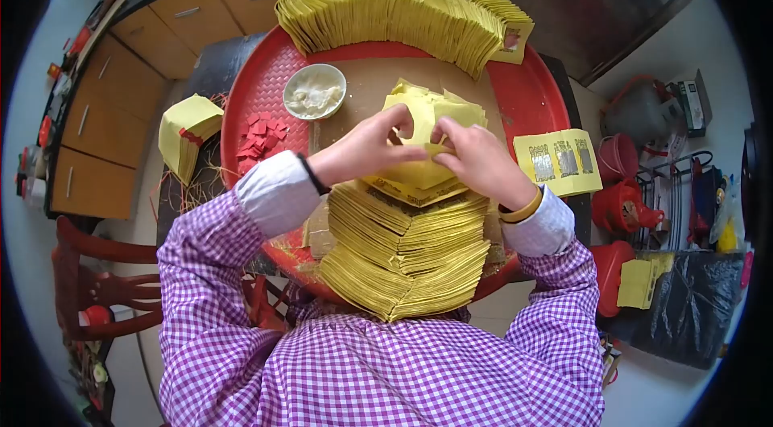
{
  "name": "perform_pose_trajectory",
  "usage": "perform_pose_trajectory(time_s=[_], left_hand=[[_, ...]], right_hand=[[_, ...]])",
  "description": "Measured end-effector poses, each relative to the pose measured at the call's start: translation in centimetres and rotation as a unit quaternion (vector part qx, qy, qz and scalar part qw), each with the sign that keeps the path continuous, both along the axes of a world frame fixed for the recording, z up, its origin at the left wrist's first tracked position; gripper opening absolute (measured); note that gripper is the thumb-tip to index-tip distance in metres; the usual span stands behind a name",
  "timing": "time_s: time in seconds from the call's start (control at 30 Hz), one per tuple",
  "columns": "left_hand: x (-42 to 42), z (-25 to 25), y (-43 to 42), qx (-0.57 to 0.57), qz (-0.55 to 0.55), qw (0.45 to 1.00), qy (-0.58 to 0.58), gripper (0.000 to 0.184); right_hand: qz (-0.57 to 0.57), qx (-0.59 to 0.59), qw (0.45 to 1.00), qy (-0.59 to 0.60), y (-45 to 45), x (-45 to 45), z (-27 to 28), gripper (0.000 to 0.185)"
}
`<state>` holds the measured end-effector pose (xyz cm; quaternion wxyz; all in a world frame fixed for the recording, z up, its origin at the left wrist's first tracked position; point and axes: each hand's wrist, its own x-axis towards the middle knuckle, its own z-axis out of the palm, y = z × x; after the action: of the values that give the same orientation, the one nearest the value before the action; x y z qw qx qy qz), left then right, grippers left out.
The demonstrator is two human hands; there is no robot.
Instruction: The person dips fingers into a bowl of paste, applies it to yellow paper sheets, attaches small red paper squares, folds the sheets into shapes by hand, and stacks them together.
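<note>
Both my hands are at a yellow paper sheet [425, 171] on top of loose yellow papers. My left hand [366, 144] is at the sheet's left side, index finger curled and thumb stretched along the paper. From the right, my right hand [481, 160] pinches the sheet between thumb and index finger; the other fingertips are hidden. Toward my body lies a long stack of folded yellow papers [403, 254], creased in a V along the middle. More loose yellow sheets [427, 99] are just beyond my fingers.
A round red tray [251, 73] holds cardboard [362, 73], a bowl of whitish paste [315, 91], small red paper pieces [262, 137] and a curved row of folded yellow papers [394, 12]. A tied yellow bundle [190, 137] is left; a printed yellow sheet [557, 163] is right.
</note>
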<state>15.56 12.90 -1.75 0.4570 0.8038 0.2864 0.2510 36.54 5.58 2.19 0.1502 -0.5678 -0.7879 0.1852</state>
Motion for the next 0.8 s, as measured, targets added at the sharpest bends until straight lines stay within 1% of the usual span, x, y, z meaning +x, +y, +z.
perform_pose_trajectory(time_s=[0.03, 0.17, 0.2, 0.27, 0.33, 0.37, 0.47, 0.53, 0.6, 0.67, 0.73, 0.77, 0.8], left_hand=[[0.1, 0.5, -0.2, 0.002, -0.002, 1.000, 0.000, 0.025], [-1.1, 2.3, -3.0, 0.120, 0.013, 0.986, 0.119, 0.037], [-1.2, 2.2, -3.0, 0.117, 0.014, 0.986, 0.119, 0.037], [-0.7, 1.8, -1.9, 0.011, 0.032, 0.996, 0.079, 0.041], [-0.5, 1.7, -1.2, -0.092, 0.052, 0.994, 0.037, 0.046], [-0.3, 1.9, -1.4, -0.092, 0.054, 0.994, 0.037, 0.046], [0.8, 2.4, -2.6, -0.069, 0.008, 0.997, 0.031, 0.044], [0.8, 2.2, -2.8, -0.061, -0.007, 0.998, 0.029, 0.043], [0.4, 1.2, -2.6, 0.125, 0.050, 0.991, 0.001, 0.039], [0.1, 0.4, -2.3, 0.308, 0.102, 0.946, -0.028, 0.035], [-0.4, 0.4, -3.9, 0.238, -0.056, 0.970, 0.009, 0.019], [-0.8, 0.6, -5.3, 0.238, -0.054, 0.970, 0.010, 0.019], [-1.2, 1.1, -6.8, 0.153, -0.140, 0.976, 0.062, 0.015]], right_hand=[[-0.002, 0.002, 1.000, 0.000, 0.0, 0.3, 0.1, 0.025], [-0.001, -0.050, 0.987, 0.152, -0.1, 0.1, 0.7, 0.032], [0.000, -0.053, 0.987, 0.152, -0.3, -0.1, 0.9, 0.032], [-0.020, -0.082, 0.990, 0.113, -0.9, -0.2, 1.6, 0.029], [-0.037, -0.108, 0.991, 0.074, -1.0, -0.4, 2.1, 0.027], [-0.036, -0.109, 0.991, 0.074, -1.0, -0.5, 2.0, 0.027], [-0.012, -0.113, 0.991, 0.069, -0.9, -0.6, 1.3, 0.018], [-0.005, -0.115, 0.991, 0.068, -0.8, -0.6, 1.1, 0.017], [-0.006, -0.102, 0.994, 0.043, -0.3, -0.3, 1.2, 0.015], [-0.010, -0.088, 0.996, 0.018, 0.7, 0.3, 1.2, 0.018], [-0.035, -0.090, 0.995, -0.009, 2.5, 1.3, 0.6, 0.019], [-0.033, -0.090, 0.995, -0.009, 3.1, 1.7, -0.2, 0.019], [-0.040, 0.030, 0.998, -0.028, 3.6, 2.2, -1.1, 0.018]])
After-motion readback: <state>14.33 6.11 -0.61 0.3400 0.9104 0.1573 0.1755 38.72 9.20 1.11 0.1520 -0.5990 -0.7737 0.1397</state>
